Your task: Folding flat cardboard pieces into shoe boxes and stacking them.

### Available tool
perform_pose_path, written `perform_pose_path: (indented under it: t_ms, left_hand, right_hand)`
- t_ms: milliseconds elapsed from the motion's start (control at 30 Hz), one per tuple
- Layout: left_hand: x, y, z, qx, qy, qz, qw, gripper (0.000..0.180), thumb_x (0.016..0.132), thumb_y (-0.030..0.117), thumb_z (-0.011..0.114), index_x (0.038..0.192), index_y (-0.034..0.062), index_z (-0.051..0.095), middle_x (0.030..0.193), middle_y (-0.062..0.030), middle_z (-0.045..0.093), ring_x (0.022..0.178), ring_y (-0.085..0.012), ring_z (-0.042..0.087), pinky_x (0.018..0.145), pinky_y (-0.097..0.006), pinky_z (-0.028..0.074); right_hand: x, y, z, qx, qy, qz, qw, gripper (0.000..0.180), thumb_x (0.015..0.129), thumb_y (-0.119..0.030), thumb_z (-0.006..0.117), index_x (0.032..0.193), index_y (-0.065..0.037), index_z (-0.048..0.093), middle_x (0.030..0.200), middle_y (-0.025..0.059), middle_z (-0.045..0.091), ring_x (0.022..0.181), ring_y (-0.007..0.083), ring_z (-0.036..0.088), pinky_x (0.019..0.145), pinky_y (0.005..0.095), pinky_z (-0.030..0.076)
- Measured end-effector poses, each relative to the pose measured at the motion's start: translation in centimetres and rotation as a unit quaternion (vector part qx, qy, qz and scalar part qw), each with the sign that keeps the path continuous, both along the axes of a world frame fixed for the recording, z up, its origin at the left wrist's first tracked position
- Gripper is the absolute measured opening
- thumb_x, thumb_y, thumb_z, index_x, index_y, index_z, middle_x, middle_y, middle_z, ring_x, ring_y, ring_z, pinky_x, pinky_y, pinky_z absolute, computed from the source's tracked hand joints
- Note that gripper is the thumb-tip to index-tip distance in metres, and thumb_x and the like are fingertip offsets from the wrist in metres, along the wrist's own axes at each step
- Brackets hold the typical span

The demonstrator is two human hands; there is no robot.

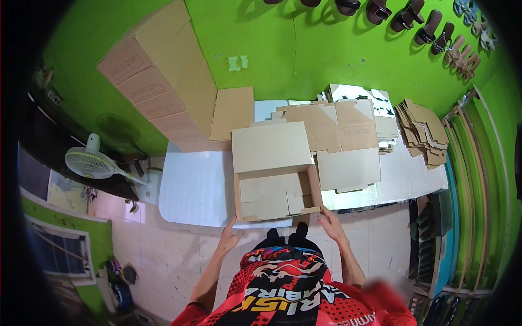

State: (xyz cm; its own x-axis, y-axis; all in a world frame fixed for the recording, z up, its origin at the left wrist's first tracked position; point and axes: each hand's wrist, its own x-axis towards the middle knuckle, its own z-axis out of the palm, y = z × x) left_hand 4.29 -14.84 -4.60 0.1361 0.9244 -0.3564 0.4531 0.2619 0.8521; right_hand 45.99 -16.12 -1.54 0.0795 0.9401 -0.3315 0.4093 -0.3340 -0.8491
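Beyond both hands, a white-topped table (190, 190) against a green wall. Up and left of the left hand, a tall stack of closed cartons (157, 81); up and right of the right hand, flat cardboard blanks (348, 146). Directly ahead, an open cardboard box (274, 187), lid flap raised away, long axis crosswise. Left hand (229, 236) spread open at the near-left corner, touching; right hand (330, 223) open at the near-right corner, touching. Equally near, gripping nothing.
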Motion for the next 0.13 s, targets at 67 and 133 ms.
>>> perform_pose_path:
  t_ms: [67,133]
  left_hand:
    - [-3.3,-0.4,-3.6,-0.001,-0.052,0.053,0.997,0.074,0.099,0.018,0.062,0.165,0.0077,0.031,0.168,-0.0174,0.037,0.152,-0.0254,0.038,0.124,-0.037,0.032]
    - [-2.6,1.2,-4.0,0.086,-0.041,0.096,0.991,0.072,0.1,0.02,0.06,0.166,0.0186,0.032,0.17,-0.0169,0.032,0.157,-0.0254,0.031,0.129,-0.034,0.017]
  right_hand:
    - [-0.5,1.1,0.8,0.038,0.031,-0.051,0.997,0.068,0.102,-0.04,0.055,0.156,0.001,0.045,0.157,0.0213,0.051,0.148,0.0343,0.045,0.122,0.0407,0.033]
    - [0.8,1.8,0.4,0.074,0.046,-0.125,0.988,0.072,0.108,-0.053,0.043,0.156,0.001,0.046,0.159,0.0211,0.049,0.151,0.0334,0.042,0.127,0.0377,0.026]
